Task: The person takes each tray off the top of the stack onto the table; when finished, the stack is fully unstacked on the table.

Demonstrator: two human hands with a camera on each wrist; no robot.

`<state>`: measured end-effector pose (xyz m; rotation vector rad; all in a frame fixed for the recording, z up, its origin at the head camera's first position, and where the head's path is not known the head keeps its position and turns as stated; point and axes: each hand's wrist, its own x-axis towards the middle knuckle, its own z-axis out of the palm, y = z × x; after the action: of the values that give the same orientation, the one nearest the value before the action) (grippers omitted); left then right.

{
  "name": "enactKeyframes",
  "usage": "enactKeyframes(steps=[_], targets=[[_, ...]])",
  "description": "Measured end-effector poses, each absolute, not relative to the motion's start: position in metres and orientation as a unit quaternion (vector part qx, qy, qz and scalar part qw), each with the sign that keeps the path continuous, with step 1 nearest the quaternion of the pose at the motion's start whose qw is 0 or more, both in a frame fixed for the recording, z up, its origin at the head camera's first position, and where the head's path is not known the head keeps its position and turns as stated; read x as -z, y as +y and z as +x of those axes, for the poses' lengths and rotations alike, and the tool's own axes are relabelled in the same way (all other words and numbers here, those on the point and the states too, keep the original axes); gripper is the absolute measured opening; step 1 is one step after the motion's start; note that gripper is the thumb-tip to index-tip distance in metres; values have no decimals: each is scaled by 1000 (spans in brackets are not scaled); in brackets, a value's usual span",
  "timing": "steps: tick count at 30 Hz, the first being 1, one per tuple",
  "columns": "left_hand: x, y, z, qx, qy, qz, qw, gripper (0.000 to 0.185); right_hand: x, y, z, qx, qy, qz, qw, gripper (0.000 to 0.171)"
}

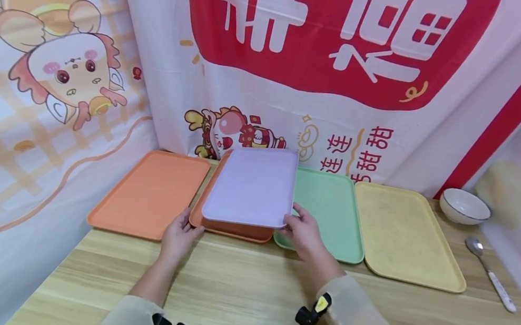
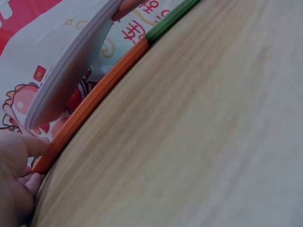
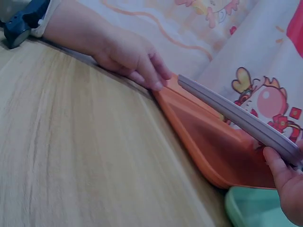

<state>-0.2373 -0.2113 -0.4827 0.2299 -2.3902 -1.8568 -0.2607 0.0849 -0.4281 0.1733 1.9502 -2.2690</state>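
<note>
A lavender tray (image 1: 250,185) (image 2: 71,71) (image 3: 236,116) is tilted above a dark orange tray (image 1: 234,229) (image 2: 104,85) (image 3: 208,142) that lies on the wooden table (image 1: 246,293). My right hand (image 1: 303,233) (image 3: 286,182) grips the lavender tray's near right corner, thumb on top. My left hand (image 1: 180,233) (image 2: 16,179) (image 3: 132,56) pinches the near left corner of the dark orange tray, fingers against its rim. The lavender tray's near edge is lifted off the orange one.
A light orange tray (image 1: 152,193) lies to the left. A green tray (image 1: 332,207) (image 3: 251,208) and a yellow tray (image 1: 405,236) lie to the right. Further right are a white bowl (image 1: 464,207) and a spoon (image 1: 489,271). Printed cloth hangs behind.
</note>
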Motion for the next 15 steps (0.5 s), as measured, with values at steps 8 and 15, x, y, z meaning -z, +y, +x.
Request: enactKeyframes(steps=[8, 15], targets=[[486, -209, -239, 583, -806, 78, 64, 71, 410, 131, -253, 764, 640, 35, 73, 57], [484, -208, -237, 591, -801, 80, 57, 70, 401, 180, -243, 772, 634, 23, 45, 59]])
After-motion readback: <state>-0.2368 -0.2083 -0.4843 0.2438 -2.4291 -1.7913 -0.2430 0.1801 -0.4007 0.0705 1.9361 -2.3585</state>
